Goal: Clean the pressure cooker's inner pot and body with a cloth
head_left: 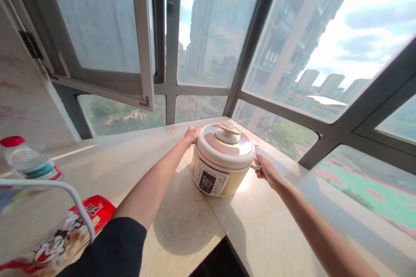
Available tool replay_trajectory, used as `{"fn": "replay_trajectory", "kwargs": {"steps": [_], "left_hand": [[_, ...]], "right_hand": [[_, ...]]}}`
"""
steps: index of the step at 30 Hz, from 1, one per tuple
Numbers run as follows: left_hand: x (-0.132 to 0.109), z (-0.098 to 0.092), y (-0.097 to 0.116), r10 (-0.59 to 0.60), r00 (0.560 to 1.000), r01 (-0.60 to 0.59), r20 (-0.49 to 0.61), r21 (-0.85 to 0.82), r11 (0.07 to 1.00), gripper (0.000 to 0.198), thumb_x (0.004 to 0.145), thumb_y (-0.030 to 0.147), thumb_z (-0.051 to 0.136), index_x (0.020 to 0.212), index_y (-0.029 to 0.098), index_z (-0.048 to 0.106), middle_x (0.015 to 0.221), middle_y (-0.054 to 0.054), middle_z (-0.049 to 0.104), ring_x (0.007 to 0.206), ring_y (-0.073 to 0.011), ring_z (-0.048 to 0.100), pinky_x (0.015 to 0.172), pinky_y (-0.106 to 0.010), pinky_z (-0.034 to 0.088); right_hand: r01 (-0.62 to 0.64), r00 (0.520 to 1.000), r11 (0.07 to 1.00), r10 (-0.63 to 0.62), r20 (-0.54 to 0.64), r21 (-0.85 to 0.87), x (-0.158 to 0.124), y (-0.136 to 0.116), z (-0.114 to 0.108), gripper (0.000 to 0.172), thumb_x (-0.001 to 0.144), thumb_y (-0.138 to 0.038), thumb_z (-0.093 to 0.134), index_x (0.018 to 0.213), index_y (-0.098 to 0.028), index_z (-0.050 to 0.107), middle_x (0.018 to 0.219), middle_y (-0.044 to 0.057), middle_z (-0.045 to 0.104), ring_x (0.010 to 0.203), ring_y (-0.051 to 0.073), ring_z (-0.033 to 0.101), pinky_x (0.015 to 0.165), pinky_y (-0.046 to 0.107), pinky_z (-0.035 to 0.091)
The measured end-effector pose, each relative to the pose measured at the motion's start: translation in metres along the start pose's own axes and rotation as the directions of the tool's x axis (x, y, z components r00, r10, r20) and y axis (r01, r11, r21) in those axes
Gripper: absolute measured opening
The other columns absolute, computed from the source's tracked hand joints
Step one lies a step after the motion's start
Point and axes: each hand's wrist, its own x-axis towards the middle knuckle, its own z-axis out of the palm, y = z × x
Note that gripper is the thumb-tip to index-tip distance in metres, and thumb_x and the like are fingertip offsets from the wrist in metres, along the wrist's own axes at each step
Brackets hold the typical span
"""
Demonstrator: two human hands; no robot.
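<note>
A cream and pale-yellow electric pressure cooker with a knobbed lid and a front control panel stands on the beige stone counter, in the corner by the windows. My left hand is closed on the cooker's left side handle. My right hand grips the handle on its right side. Both arms reach out straight toward it.
A plastic water bottle with a red cap lies at the left edge. A red snack bag and a white curved bar sit at the lower left. One window pane stands open above the counter. Tall buildings show outside.
</note>
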Motion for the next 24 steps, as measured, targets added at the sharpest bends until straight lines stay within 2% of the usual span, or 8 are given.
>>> {"fn": "replay_trajectory", "kwargs": {"steps": [2,5,11,15,20,24], "left_hand": [[0.0,-0.002,-0.001,-0.039,0.998,0.04,0.047,-0.016,0.999,0.036,0.092,0.051,0.054,0.095,0.017,0.064,0.09,-0.007,0.069,0.075,-0.0185,0.061,0.068,-0.033,0.048],[0.0,-0.009,-0.002,-0.08,0.991,0.08,0.109,0.001,0.997,0.033,0.087,0.051,0.06,0.08,0.019,0.06,0.078,-0.005,0.068,0.07,-0.0182,0.058,0.067,-0.033,0.046],[-0.006,-0.017,0.009,-0.137,0.975,0.119,0.177,0.111,0.987,0.035,0.085,0.048,0.065,0.068,0.02,0.054,0.058,0.0,0.057,0.063,-0.0159,0.053,0.067,-0.031,0.044],[-0.02,-0.017,0.02,-0.152,0.964,0.106,0.216,0.213,0.971,0.035,0.08,0.039,0.073,0.061,0.019,0.051,0.052,0.001,0.051,0.055,-0.0119,0.044,0.061,-0.029,0.041],[-0.044,-0.01,0.028,-0.125,0.959,0.051,0.255,0.278,0.959,0.028,0.076,0.03,0.074,0.06,0.017,0.055,0.055,0.0,0.055,0.052,-0.0094,0.043,0.054,-0.024,0.036],[-0.067,0.008,0.036,-0.079,0.951,-0.013,0.299,0.292,0.956,0.027,0.071,0.031,0.075,0.057,0.017,0.056,0.052,-0.001,0.053,0.049,-0.0095,0.041,0.049,-0.023,0.034]], "right_hand": [[0.025,1.0,0.997,-0.024,-0.007,0.075,-0.001,0.001,0.003,0.041,0.076,-0.051,0.062,0.06,-0.025,0.034,0.047,-0.008,0.033,0.041,0.008,0.031,0.04,0.02,0.023],[0.026,1.0,0.995,-0.025,-0.008,0.094,-0.003,0.0,0.003,0.034,0.068,-0.039,0.061,0.057,-0.024,0.033,0.049,-0.007,0.032,0.043,0.007,0.029,0.041,0.02,0.023],[0.033,0.999,0.993,-0.031,-0.027,0.11,-0.024,0.003,-0.005,0.023,0.063,-0.034,0.059,0.052,-0.023,0.042,0.043,-0.005,0.036,0.043,0.007,0.03,0.042,0.021,0.021],[0.059,0.996,0.986,-0.048,-0.073,0.153,-0.048,0.008,-0.013,0.02,0.062,-0.033,0.058,0.052,-0.022,0.043,0.042,-0.006,0.036,0.043,0.008,0.03,0.042,0.022,0.022],[0.044,0.992,0.985,-0.023,-0.125,0.17,-0.08,0.015,-0.031,0.018,0.06,-0.031,0.059,0.052,-0.021,0.046,0.045,-0.006,0.037,0.043,0.007,0.031,0.042,0.022,0.024],[0.011,0.991,0.986,0.012,-0.136,0.167,-0.111,0.023,-0.056,0.019,0.061,-0.033,0.06,0.053,-0.021,0.048,0.043,-0.005,0.039,0.041,0.008,0.033,0.04,0.021,0.025]]}}
